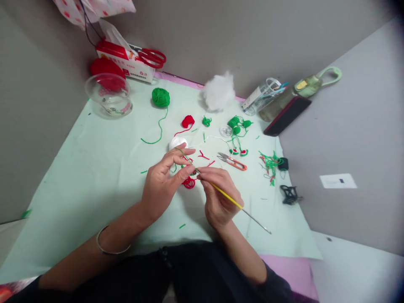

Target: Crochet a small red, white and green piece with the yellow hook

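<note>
Between thumb and fingers, my right hand (223,195) grips a crochet hook (226,195) with a yellow middle and metal ends. Its tip meets the fingertips of my left hand (164,179), which pinches a small piece of green and red yarn work, mostly hidden by the fingers. A strand of green yarn (180,150) passes over the left index finger. Just below the fingertips lies a loose coil of red yarn (189,182). Behind the left fingers sits a ball of white yarn (177,142), partly covered.
Thread snips (232,161) lie right of my hands, near small green and red crocheted pieces (239,152). Farther back are a green yarn ball (160,97), a red yarn bundle (188,121), white stuffing (219,91), a plastic tub (116,107), a tissue box (139,70) and a bottle (273,109).
</note>
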A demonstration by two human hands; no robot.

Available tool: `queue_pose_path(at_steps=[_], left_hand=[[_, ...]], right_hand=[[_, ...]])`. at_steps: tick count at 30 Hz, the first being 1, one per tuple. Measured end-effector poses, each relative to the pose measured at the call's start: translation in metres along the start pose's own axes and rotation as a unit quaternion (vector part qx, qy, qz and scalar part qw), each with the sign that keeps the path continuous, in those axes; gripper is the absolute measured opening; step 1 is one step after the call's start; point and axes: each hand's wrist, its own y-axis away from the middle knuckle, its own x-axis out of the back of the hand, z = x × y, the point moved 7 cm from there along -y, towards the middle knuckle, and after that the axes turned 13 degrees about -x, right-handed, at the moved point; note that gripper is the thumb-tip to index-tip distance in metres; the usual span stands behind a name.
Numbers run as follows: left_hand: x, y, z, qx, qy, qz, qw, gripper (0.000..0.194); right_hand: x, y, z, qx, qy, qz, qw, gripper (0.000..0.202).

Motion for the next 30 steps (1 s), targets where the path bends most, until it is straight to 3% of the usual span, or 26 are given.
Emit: queue_pose_path(at_steps=[4,10,13,16,19,24,30], left_hand=[[0.002,-0.002,0.005,-0.039,-0.057,-0.005,0.998,0.007],[0.002,0.003,-0.01,0.095,0.066,0.038,0.993,0.014],[0.001,0.002,-0.01,0.106,0.083,0.048,0.99,0.026],[0.0,0.003,-0.009,0.101,0.078,0.045,0.991,0.035],[-0.002,0.008,-0.006,0.063,0.051,0.041,0.996,0.04],[-0.005,0.018,0.006,-0.057,-0.013,0.01,0.998,0.051],[-0.001,0.019,0.014,-0.171,-0.026,0.009,0.985,0.068]], right_hand=[[-0.001,0.001,0.0,0.003,0.017,0.005,1.0,0.023],[0.001,0.001,-0.001,0.007,0.02,0.018,1.0,0.025],[0.001,0.002,-0.002,0.019,0.032,0.014,0.999,0.027],[-0.001,0.007,-0.005,0.077,0.086,0.016,0.993,0.033],[-0.001,0.014,-0.007,0.145,0.163,0.028,0.976,0.041],[0.003,0.023,-0.009,0.219,0.214,0.033,0.951,0.046],[-0.002,0.02,-0.011,0.187,0.194,0.014,0.963,0.042]])
